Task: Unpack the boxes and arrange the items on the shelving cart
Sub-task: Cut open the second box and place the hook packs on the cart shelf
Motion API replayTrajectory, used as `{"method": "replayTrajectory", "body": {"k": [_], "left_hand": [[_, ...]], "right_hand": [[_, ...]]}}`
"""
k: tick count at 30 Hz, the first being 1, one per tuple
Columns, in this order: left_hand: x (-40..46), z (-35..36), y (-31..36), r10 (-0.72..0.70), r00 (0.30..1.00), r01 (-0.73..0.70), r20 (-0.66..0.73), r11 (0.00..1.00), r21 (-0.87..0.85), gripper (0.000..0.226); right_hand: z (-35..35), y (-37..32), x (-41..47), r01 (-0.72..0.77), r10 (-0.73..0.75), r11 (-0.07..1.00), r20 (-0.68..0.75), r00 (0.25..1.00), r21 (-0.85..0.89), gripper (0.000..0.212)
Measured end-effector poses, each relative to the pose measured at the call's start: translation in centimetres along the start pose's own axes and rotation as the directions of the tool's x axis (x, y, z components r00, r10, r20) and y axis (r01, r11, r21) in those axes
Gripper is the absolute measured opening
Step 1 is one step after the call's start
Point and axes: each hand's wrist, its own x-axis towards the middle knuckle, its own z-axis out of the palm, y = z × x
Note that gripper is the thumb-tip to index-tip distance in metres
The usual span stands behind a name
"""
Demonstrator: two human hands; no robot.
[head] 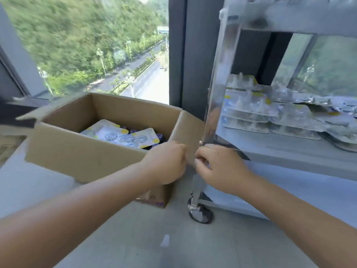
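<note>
Standing open on the floor (222, 246) beside a window (92, 45), the cardboard box (81, 151) serves as the landmark for everything else. Inside the box lie several blister packs (123, 137) with white backing and yellow corners, and dark purple-topped items show beneath them, too blurred to name. The left hand (166, 161) rests on the near right corner of the box, its fingers (179, 151) curled over the edge at the base of the right flap (185, 130), which stands upright. The right hand (220, 167) sits just right of that same corner, almost touching the left hand; its fingers (201, 159) are bent inward at the flap's edge and close against the metal post (218, 105) of the shelving cart, but motion blur hides whether they pinch the cardboard, the post or nothing.

The shelving cart (289, 149) stands immediately right of the box, its post nearly against the raised flap. On the cart's middle shelf (270, 144), right of and higher than the box, more clear blister packs (249, 111) are stacked in low piles, some tilted and overlapping toward the far right. A caster wheel (201, 211) carries the cart's near corner, below and right of the box's front corner. A small white scrap (165, 240) lies on the floor in front of the box.
</note>
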Motion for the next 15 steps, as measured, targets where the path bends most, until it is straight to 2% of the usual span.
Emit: {"method": "replayTrajectory", "body": {"k": [4, 6, 9, 12, 15], "left_hand": [[-0.6, -0.8, -8.9, -0.162, 0.987, 0.162, 0.016, 0.987, -0.012, 0.025], [-0.6, -1.0, -13.7, -0.235, 0.972, 0.236, 0.017, 0.971, -0.031, 0.024], [0.3, -1.2, -20.8, -0.315, 0.949, 0.315, 0.022, 0.949, -0.021, 0.015], [2.3, -1.5, -27.2, -0.396, 0.918, 0.396, 0.006, 0.918, 0.009, 0.018], [4.8, -1.5, -32.9, -0.442, 0.897, 0.441, -0.027, 0.897, -0.029, 0.019]], "right_hand": [[4.2, -5.6, 6.0, 0.021, -0.026, 0.997, 0.069, 0.997, 0.075, 0.016], [5.9, -7.8, 9.1, -0.019, 0.004, 0.993, 0.123, 0.992, 0.120, 0.013], [8.3, -9.8, 13.6, -0.150, 0.110, 0.966, 0.191, 0.975, 0.209, 0.014], [11.0, -10.3, 18.0, -0.292, 0.237, 0.924, 0.230, 0.944, 0.248, 0.018], [13.7, -9.9, 22.2, -0.478, 0.402, 0.839, 0.297, 0.866, 0.260, 0.013]]}}
